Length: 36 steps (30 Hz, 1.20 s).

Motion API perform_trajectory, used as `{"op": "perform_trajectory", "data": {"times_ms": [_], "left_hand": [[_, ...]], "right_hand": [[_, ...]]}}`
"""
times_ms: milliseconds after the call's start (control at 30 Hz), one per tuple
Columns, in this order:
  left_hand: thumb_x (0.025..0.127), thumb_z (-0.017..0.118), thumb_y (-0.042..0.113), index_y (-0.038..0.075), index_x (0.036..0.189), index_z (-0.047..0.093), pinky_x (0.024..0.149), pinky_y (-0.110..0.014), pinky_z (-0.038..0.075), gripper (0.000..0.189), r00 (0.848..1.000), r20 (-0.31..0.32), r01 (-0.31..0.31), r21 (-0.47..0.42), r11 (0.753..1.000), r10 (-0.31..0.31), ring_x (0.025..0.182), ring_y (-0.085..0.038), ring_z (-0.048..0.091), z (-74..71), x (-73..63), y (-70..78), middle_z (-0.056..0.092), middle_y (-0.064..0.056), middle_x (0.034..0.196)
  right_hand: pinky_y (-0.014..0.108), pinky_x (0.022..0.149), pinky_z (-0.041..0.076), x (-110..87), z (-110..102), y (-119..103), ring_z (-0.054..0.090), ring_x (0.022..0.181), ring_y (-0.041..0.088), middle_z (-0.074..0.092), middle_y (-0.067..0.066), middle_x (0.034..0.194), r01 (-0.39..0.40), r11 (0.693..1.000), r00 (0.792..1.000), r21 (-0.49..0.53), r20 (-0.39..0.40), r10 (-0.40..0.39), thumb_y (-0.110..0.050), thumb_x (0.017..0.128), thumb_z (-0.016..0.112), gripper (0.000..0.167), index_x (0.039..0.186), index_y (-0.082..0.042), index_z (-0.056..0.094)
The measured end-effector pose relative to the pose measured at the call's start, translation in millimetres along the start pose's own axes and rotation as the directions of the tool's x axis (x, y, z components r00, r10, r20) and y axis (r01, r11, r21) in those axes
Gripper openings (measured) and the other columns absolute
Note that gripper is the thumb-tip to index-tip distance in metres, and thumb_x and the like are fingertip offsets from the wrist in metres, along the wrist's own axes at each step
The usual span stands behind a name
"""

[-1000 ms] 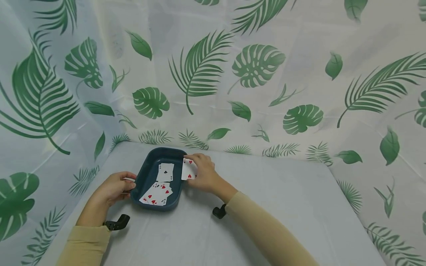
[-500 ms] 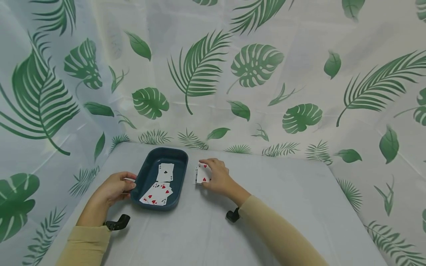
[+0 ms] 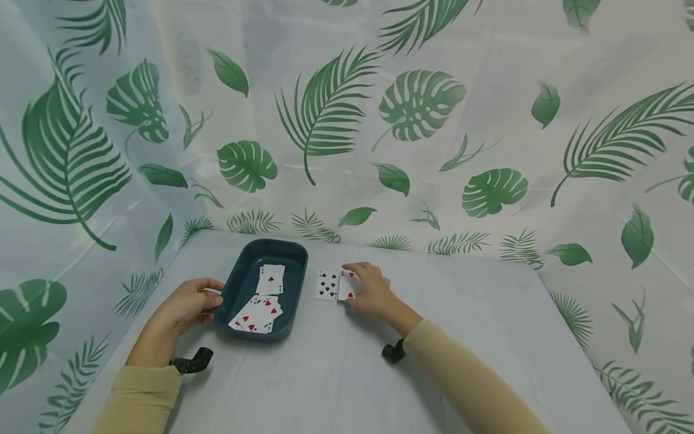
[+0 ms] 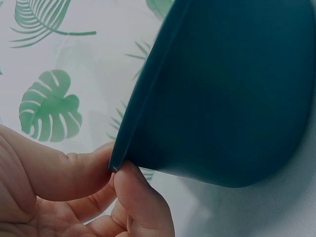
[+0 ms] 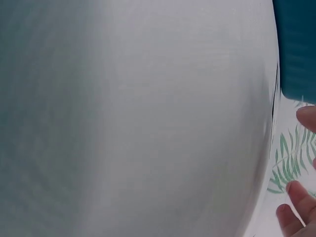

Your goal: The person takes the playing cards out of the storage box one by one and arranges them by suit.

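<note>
Right hand (image 3: 374,293) has a heart card (image 3: 349,284) spanned between the thumb on its near edge and fingertips on its far edge; the palm side hides part of it, so I can't read the value. Left hand (image 3: 190,304) pinches the left rim of the blue tray (image 3: 293,259), thumb on one side and finger on the other in the left wrist view.

Handling-wise, I'd guess the card weighs next to nothing, springy and a bit slick, easy to crease if squeezed hard. The opposite-edge hold looks right to me. Its left edge is right up against the spade card (image 3: 328,284), maybe overlapping; can't tell if it's lifted. That one looks flat, so I'd catch it by an edge. The tray looks like stiff plastic, pretty light, and the rim is the obvious place to grab.

Inside the tray there's a club card (image 3: 270,279) on the far pile and some fanned hearts (image 3: 255,314) at the near end.

All on a pale tabletop (image 3: 303,386), faintly wrinkled, probably cloth. Leaf-print sheeting (image 3: 336,108) hangs on the far, left and right sides.
</note>
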<state>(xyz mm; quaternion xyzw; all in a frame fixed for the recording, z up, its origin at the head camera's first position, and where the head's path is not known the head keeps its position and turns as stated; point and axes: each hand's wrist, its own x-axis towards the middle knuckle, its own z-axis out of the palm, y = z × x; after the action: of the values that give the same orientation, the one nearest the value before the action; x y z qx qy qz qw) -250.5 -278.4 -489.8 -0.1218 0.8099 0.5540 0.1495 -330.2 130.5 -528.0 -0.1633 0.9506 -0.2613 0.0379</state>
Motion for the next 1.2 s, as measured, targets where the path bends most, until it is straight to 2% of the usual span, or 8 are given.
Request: {"op": "perform_trajectory", "data": {"times_ms": [267, 567, 767, 867, 1067, 1200], "left_hand": [[0.103, 0.059, 0.002, -0.007, 0.142, 0.052, 0.072, -0.035, 0.058, 0.040, 1.000, 0.003, 0.001, 0.002, 1.000, -0.001, 0.081, -0.021, 0.060, -0.5, 2.0, -1.5, 0.062, -0.008, 0.096], [0.103, 0.058, 0.002, -0.007, 0.143, 0.052, 0.073, -0.035, 0.058, 0.041, 1.000, 0.004, 0.005, 0.007, 1.000, -0.005, 0.084, -0.022, 0.060, -1.2, 2.4, -1.8, 0.063, -0.009, 0.100], [0.104, 0.058, 0.002, -0.007, 0.142, 0.052, 0.072, -0.034, 0.058, 0.039, 1.000, 0.005, 0.006, 0.001, 1.000, -0.006, 0.084, -0.022, 0.060, -1.2, 2.0, -2.5, 0.063, -0.009, 0.099], [0.104, 0.059, 0.002, -0.008, 0.142, 0.052, 0.072, -0.034, 0.058, 0.039, 1.000, 0.007, 0.005, -0.006, 1.000, -0.005, 0.083, -0.021, 0.060, -1.5, 2.2, -3.3, 0.063, -0.008, 0.098], [0.104, 0.059, 0.003, -0.007, 0.142, 0.052, 0.072, -0.035, 0.058, 0.040, 1.000, 0.011, -0.003, -0.008, 1.000, 0.003, 0.082, -0.022, 0.060, -2.0, 2.2, -2.2, 0.063, -0.009, 0.098], [0.104, 0.058, 0.003, -0.007, 0.142, 0.052, 0.071, -0.035, 0.058, 0.040, 1.000, 0.013, -0.005, -0.007, 1.000, 0.005, 0.082, -0.022, 0.060, -1.6, 1.4, -1.8, 0.063, -0.008, 0.097]], "right_hand": [[0.070, 0.111, 0.039, 3.6, 3, 9, 0.048, 0.146, 0.038, 0.054, 0.009, 0.158, -0.045, 0.997, 0.999, -0.059, 0.011, 0.046, -0.018, 0.081, 0.089, 0.080, 0.153, -0.025, 0.056], [0.073, 0.117, 0.032, 3.1, 5, 11, 0.048, 0.148, 0.038, 0.054, 0.009, 0.160, -0.074, 0.994, 0.997, -0.083, 0.033, 0.077, -0.020, 0.085, 0.088, 0.077, 0.154, -0.025, 0.055], [0.073, 0.117, 0.031, 3.4, 7, 11, 0.046, 0.149, 0.038, 0.052, 0.007, 0.161, -0.077, 0.992, 0.996, -0.099, 0.037, 0.081, -0.021, 0.086, 0.088, 0.077, 0.155, -0.025, 0.054], [0.073, 0.118, 0.031, 3.4, 6, 9, 0.044, 0.151, 0.039, 0.050, 0.007, 0.163, -0.073, 0.993, 0.996, -0.097, 0.039, 0.077, -0.023, 0.085, 0.089, 0.082, 0.158, -0.026, 0.051], [0.073, 0.121, 0.028, 3.0, 4, 2, 0.037, 0.156, 0.041, 0.042, 0.008, 0.169, -0.066, 0.994, 0.997, -0.088, 0.029, 0.068, -0.031, 0.082, 0.094, 0.101, 0.166, -0.030, 0.038], [0.074, 0.122, 0.026, 2.2, 4, -7, 0.032, 0.158, 0.043, 0.036, 0.011, 0.172, -0.037, 0.995, 0.999, -0.092, 0.014, 0.038, -0.032, 0.080, 0.096, 0.105, 0.167, -0.029, 0.037]]}}
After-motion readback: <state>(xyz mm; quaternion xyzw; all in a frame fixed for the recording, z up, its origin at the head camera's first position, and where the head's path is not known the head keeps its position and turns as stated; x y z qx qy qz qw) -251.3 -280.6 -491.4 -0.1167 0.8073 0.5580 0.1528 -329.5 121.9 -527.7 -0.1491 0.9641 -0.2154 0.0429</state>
